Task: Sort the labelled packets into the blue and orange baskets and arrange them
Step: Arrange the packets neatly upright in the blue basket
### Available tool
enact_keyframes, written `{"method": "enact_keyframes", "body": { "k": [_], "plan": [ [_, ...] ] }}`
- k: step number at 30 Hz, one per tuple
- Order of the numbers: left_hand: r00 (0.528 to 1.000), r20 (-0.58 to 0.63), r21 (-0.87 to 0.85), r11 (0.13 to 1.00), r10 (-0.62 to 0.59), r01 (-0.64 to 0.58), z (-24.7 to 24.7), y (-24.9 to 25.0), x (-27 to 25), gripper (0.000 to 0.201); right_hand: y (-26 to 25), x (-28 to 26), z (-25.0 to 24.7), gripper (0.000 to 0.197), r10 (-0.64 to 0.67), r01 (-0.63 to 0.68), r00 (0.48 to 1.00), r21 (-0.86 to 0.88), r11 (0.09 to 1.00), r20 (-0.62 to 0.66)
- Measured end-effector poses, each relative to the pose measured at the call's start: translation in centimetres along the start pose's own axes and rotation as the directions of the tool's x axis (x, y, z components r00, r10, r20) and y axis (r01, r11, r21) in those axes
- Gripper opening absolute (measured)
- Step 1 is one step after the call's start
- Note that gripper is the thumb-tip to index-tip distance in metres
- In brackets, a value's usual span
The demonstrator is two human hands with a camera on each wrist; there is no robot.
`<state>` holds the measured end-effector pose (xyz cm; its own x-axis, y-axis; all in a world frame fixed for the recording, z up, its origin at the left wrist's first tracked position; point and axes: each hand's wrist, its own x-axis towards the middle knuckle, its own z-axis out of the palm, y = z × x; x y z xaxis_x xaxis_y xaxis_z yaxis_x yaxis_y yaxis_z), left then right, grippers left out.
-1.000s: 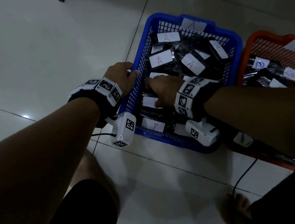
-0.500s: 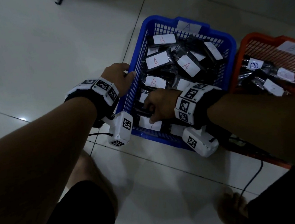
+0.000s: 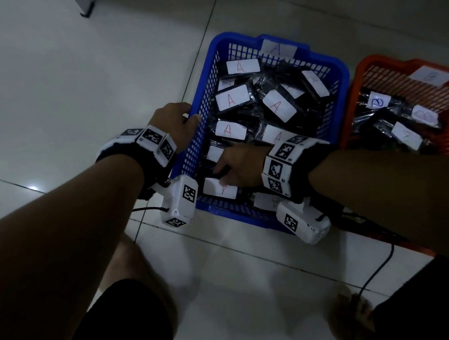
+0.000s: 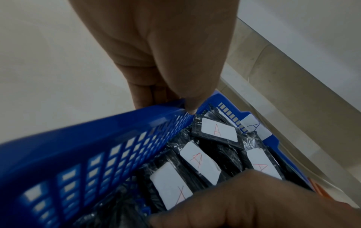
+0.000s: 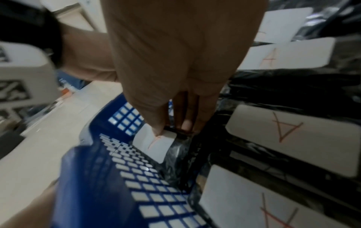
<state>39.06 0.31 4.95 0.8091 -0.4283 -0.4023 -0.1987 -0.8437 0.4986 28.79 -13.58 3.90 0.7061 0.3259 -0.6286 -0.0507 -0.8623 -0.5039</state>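
The blue basket [image 3: 203, 88] stands on the floor, full of black packets with white labels marked A [image 3: 231, 100]. My left hand [image 3: 176, 122] grips its left rim [image 4: 78, 138], thumb [image 4: 187, 100] over the edge and fingers outside. My right hand [image 3: 234, 166] reaches into the near left corner and pinches the edge of an A packet [image 5: 154, 143] between thumb and fingers [image 5: 187, 123]; that packet's label [image 3: 218, 188] shows by the fingertips. The orange basket [image 3: 373, 66] to the right holds packets marked B [image 3: 377, 100].
Both baskets stand on a pale tiled floor. My bare feet [image 3: 349, 315] and knees are just in front of them. A black cable [image 3: 377, 269] runs across the floor by my right foot. A white furniture leg [image 3: 87, 6] stands at the far top.
My right hand has moved from the basket's middle toward its near left corner and taken hold of a packet there. My left hand has stayed on the rim.
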Motion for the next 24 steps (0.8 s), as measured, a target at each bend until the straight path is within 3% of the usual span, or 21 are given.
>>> {"method": "enact_keyframes", "body": {
  "k": [3, 6, 8, 11, 13, 15, 16, 18, 21, 24],
  "plan": [
    [1.0, -0.003, 0.008, 1.0, -0.022, 0.022, 0.1, 0.2, 0.0, 0.035, -0.4, 0.0, 0.0, 0.034, -0.01, 0.009, 1.0, -0.044, 0.999, -0.025],
    [0.999, -0.036, 0.051, 0.998, -0.038, 0.04, 0.1, 0.9, -0.1, 0.035, -0.2, -0.9, -1.9, 0.028, -0.011, 0.005, 0.979, -0.031, 1.0, -0.202],
    [0.994, -0.111, 0.111, 0.994, 0.003, 0.01, 0.0, 1.4, -0.2, 0.039, 0.5, -1.7, -3.7, 0.024, 0.03, -0.044, 0.932, -0.031, 0.999, -0.361],
    [0.944, -0.243, 0.23, 0.959, 0.221, -0.165, -0.5, 3.1, -0.2, 0.033, 2.9, -3.0, -5.3, 0.02, 0.15, -0.186, 0.803, -0.003, 0.983, -0.577],
    [0.933, -0.122, 0.312, 0.905, 0.338, -0.288, -0.2, 4.4, 0.1, 0.024, 4.9, -3.7, -5.5, 0.019, 0.217, -0.259, 0.712, 0.038, 0.965, -0.668],
    [0.949, 0.077, 0.365, 0.877, 0.305, -0.312, 0.8, 5.4, 0.6, 0.026, 6.5, -4.7, -5.2, 0.021, 0.259, -0.291, 0.667, 0.075, 0.954, -0.699],
    [0.951, 0.16, 0.384, 0.871, 0.264, -0.306, 1.3, 5.8, 0.8, 0.029, 7.0, -5.2, -5.0, 0.021, 0.266, -0.289, 0.681, 0.083, 0.954, -0.682],
    [0.943, 0.256, 0.406, 0.862, 0.211, -0.303, 2.6, 6.4, 1.4, 0.036, 7.7, -6.4, -4.4, 0.024, 0.232, -0.256, 0.766, 0.047, 0.966, -0.599],
    [0.939, 0.284, 0.466, 0.827, 0.197, -0.314, 4.0, 6.6, 1.8, 0.046, 7.9, -7.4, -3.1, 0.04, 0.158, -0.223, 0.877, -0.093, 0.97, -0.454],
    [0.924, 0.304, 0.542, 0.757, 0.23, -0.366, 4.8, 6.9, 2.0, 0.038, 8.5, -7.4, -2.1, 0.05, 0.18, -0.229, 0.882, -0.062, 0.972, -0.435]
  ]
}}
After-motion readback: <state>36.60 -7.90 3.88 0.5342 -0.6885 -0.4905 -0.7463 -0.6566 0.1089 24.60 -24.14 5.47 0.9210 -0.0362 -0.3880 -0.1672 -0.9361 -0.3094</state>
